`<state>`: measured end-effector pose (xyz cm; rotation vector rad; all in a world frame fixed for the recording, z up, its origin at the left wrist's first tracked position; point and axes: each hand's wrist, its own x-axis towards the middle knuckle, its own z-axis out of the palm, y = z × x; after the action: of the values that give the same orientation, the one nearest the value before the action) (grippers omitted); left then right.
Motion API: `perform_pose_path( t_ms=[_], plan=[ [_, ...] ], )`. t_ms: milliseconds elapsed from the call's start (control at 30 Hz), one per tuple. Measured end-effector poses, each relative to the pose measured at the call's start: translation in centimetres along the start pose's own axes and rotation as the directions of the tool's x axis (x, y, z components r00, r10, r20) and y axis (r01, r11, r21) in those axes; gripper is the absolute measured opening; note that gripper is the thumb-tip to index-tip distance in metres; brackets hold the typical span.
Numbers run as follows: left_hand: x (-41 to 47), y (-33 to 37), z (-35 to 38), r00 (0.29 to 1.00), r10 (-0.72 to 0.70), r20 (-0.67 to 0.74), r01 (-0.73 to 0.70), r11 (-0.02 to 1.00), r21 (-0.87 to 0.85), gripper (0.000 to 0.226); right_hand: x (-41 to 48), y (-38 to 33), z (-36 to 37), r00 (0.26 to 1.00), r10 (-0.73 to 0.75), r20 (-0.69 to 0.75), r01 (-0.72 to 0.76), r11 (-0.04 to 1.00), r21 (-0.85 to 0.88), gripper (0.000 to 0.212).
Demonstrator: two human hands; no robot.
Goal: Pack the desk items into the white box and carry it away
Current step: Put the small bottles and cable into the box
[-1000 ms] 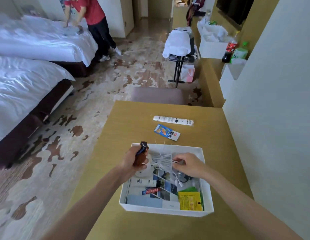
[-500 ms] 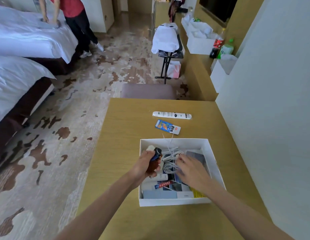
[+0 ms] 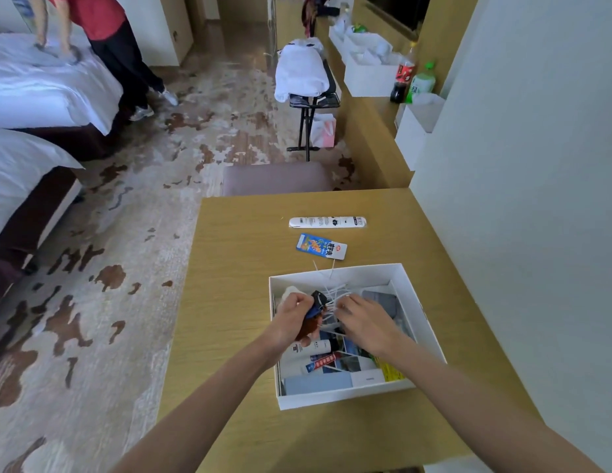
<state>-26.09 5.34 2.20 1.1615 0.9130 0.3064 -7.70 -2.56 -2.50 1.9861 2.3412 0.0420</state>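
The white box (image 3: 424,312) sits on the wooden desk (image 3: 236,268), holding booklets, tubes, a yellow packet and a tangle of white cable (image 3: 333,293). My left hand (image 3: 294,317) is inside the box, closed around a dark brown and blue object (image 3: 315,307). My right hand (image 3: 361,319) is beside it over the cable, fingers curled on the strands. A white tube (image 3: 327,221) and a blue snack packet (image 3: 321,246) lie on the desk beyond the box.
A padded stool (image 3: 277,179) stands at the desk's far edge. A wall (image 3: 523,199) runs along the right. Two beds (image 3: 28,158) are on the left, with a person in red (image 3: 103,32) bending over the far one. A luggage rack (image 3: 308,93) with white towels stands farther back.
Both hands have sunk deeper into the box and drawn closer together over the cable. The view has shifted, so the box sits further right and lower in frame.
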Motion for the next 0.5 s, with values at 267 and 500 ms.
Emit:
perform_pose_path(
  t_ms=[267,500],
  plan=[
    [0.7,-0.4,0.6,0.995,0.057,-0.087,-0.027,0.951,0.309,0.016,0.7,0.8,0.3,0.994,-0.103,0.033,0.106,0.988,-0.112,0.025],
    [2.0,-2.1,2.0,0.996,0.057,-0.075,-0.006,0.832,0.554,0.016,-0.9,2.6,0.4,0.997,-0.073,0.007,0.069,0.965,0.255,0.031]
  ],
)
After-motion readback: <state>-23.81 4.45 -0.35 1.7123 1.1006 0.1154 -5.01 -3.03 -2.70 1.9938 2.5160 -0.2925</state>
